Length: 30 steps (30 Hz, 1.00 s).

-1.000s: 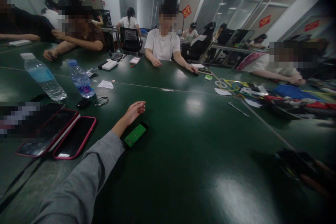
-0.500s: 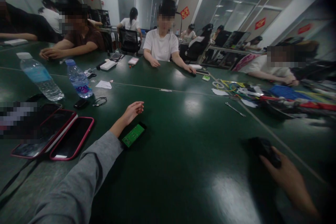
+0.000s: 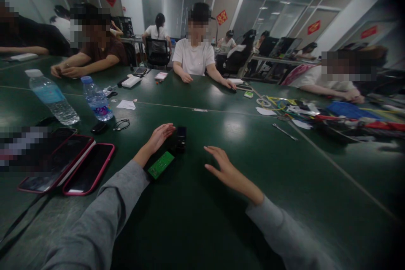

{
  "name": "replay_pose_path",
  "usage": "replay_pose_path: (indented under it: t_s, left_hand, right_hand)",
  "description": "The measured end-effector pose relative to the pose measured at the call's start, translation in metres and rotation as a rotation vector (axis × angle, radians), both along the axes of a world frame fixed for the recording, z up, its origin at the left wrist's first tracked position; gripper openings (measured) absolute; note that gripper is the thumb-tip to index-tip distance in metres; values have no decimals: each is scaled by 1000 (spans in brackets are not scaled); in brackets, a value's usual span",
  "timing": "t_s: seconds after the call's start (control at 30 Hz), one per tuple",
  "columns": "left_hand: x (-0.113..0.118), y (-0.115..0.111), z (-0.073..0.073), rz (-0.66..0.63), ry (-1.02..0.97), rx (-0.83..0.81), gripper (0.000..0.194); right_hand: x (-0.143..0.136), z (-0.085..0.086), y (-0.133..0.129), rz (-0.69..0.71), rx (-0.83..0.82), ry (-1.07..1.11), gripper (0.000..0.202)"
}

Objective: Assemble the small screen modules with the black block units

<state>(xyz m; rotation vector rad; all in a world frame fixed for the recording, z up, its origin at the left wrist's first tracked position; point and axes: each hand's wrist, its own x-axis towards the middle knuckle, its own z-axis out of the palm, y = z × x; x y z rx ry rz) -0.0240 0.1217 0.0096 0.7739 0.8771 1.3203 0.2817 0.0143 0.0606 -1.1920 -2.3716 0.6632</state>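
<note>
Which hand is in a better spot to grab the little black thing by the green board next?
Probably the left hand: it is close beside the black object, near the green board. The right hand is open and reaches that way, but sits farther off.

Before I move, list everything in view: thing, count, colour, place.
rectangular circuit board: 1, green, left of centre
small boxy device: 1, black, just beyond the board
flat glossy phones: at least 2, black with pink-red edges, left
clear plastic bottles: 2, white-capped and blue-capped, left
small rounded gadget: 1, black, near the bottles
thin looped cable: 1, black, right of the gadget
metal wrench: 1, silver, right
tangled heap with cables: 1, multicoloured, far right
paper pieces: at least 3, white, scattered
flat table: 1, dark green, foreground
decorative wall hangings: 4, red, back wall
co-workers: several, white or dark tops, around and beyond
left hand: 1, grey sleeve, beside the device
right hand: 1, grey sleeve, right of the device
</note>
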Motion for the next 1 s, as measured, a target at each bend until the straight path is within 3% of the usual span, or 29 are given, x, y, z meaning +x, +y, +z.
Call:
replay_pose_path:
  t_s: [0.07, 0.17, 0.3, 0.6, 1.0]
  left_hand:
    - [-1, 1, 2, 54, 57, -37, 29]
    - [-2, 2, 2, 67, 85, -78, 34]
    - [0, 1, 1, 39, 120, -29, 41]
    - [5, 1, -7, -115, 335, 209, 55]
    - [11, 0, -8, -79, 352, 274, 47]
  right_hand:
    - [-27, -5, -8, 42, 95, 5, 59]
    - [-64, -15, -21, 210, 187, -50, 68]
    - [-93, -23, -32, 339, 280, -149, 72]
    - [-93, -19, -30, 320, 263, -150, 61]
    - [-95, -22, -33, 301, 308, -105, 55]
